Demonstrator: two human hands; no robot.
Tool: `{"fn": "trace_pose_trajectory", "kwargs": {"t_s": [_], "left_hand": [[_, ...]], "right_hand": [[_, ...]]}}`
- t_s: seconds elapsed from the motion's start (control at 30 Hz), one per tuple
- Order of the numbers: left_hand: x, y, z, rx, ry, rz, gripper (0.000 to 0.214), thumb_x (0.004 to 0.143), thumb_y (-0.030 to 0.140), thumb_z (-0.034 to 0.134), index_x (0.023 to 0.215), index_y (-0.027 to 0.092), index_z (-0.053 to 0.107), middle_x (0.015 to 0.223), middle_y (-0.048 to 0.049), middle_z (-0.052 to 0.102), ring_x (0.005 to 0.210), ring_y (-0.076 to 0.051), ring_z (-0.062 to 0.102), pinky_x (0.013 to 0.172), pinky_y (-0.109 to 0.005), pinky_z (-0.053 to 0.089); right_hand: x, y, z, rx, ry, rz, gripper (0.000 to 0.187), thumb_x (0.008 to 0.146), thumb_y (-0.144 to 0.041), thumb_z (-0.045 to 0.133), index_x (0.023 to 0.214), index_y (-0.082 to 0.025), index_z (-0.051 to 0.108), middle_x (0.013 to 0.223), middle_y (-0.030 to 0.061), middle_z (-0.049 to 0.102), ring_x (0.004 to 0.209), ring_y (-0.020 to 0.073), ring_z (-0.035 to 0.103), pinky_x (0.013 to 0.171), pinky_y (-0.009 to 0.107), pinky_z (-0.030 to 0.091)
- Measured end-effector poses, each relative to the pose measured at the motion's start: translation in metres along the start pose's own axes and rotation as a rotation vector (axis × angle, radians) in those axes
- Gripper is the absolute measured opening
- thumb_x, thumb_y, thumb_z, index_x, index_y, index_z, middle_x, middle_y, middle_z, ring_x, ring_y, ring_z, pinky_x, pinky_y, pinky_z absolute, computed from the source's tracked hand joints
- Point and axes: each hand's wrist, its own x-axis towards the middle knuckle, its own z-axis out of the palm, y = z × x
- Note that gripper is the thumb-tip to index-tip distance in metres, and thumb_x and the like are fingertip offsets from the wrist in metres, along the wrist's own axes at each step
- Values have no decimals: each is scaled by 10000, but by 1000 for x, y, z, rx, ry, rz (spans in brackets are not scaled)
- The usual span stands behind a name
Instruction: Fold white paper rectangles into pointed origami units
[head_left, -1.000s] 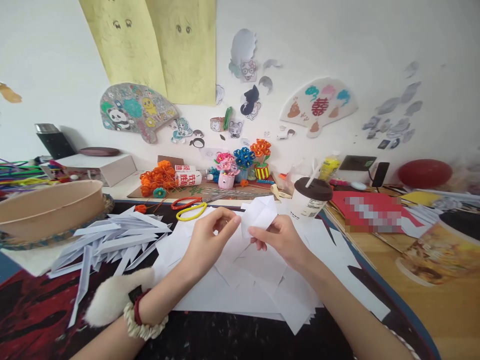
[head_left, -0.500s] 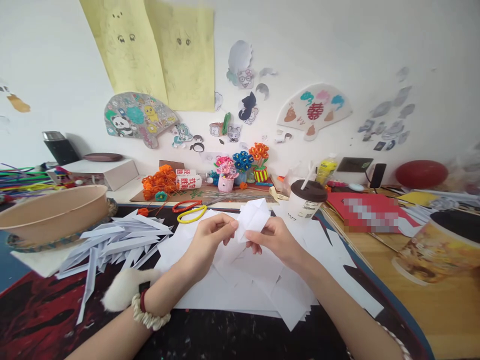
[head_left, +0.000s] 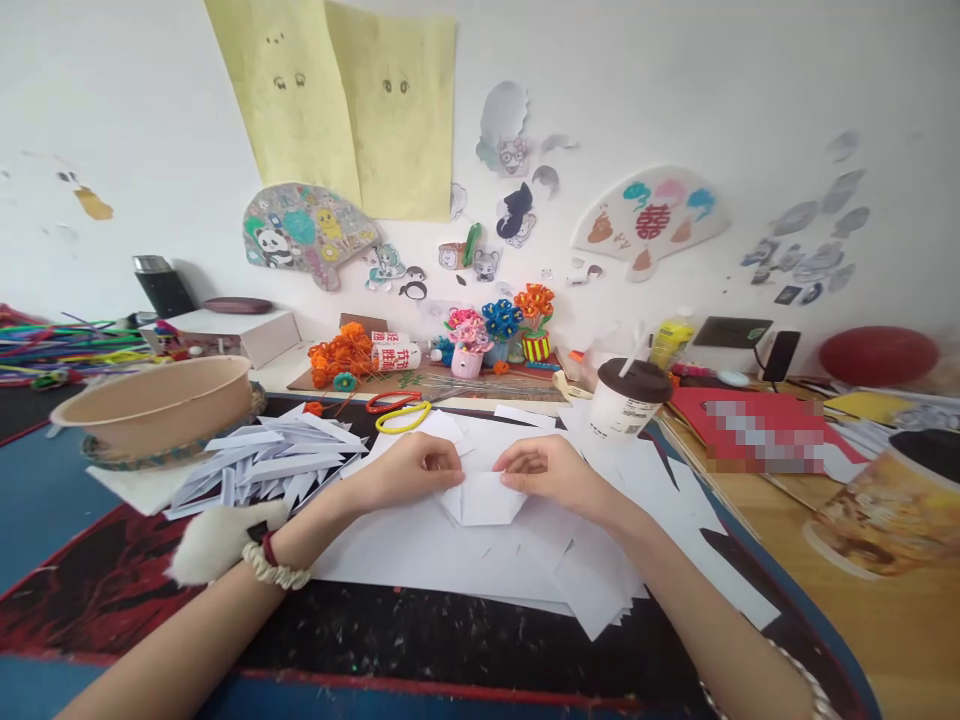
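Paper [head_left: 489,502] spans your left fingers [head_left: 445,480] and right fingers [head_left: 517,482], both seemingly pinching its far edge, tips partly hidden; folding looks underway, next calling for an even crease.

That small piece of folded white paper [head_left: 491,503] has a straight near edge between slanting corners; it's in front of the lidded coffee cup [head_left: 626,405], to its left, not touching.

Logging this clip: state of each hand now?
Left hand: closed, holding the folded paper.
Right hand: closed, holding the same folded paper.
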Motion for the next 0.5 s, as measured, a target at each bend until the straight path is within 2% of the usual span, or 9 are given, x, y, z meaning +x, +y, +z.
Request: {"fn": "trace_pose_trajectory", "kwargs": {"t_s": [0.13, 0.27, 0.43, 0.5], "left_hand": [[0, -12, -1, 75, -23, 43, 235, 813, 366, 588, 811, 148, 676, 657, 13, 555, 610, -114, 447, 547, -226, 322], [-3, -12, 1, 154, -7, 56, 127, 801, 276, 602, 802, 173, 676, 657, 25, 555, 609, -110, 456, 553, -219, 329], [-7, -12, 8, 192, 55, 74, 101, 819, 236, 588, 832, 203, 682, 730, 15, 624, 635, -119, 506, 591, -228, 368], [-8, -12, 10, 205, 72, 79, 111, 833, 235, 574, 841, 214, 682, 765, 9, 640, 654, -127, 524, 603, -236, 379]], "right_hand": [[2, 5, 7, -48, 57, 38, 128, 729, -207, 701, 842, -150, 719, 763, 48, 701, 724, 176, 647, 679, 304, 515], [0, 0, 9, -107, 105, 38, 119, 750, -205, 681, 855, -172, 725, 828, 51, 717, 749, 174, 652, 700, 306, 529], [-3, -1, 8, -177, 59, 73, 235, 759, -156, 645, 969, -212, 735, 815, 31, 715, 750, 179, 653, 741, 344, 547], [-4, -1, 8, -194, 53, 89, 211, 764, -167, 644, 941, -220, 744, 827, 35, 724, 746, 188, 657, 734, 356, 553]]}}
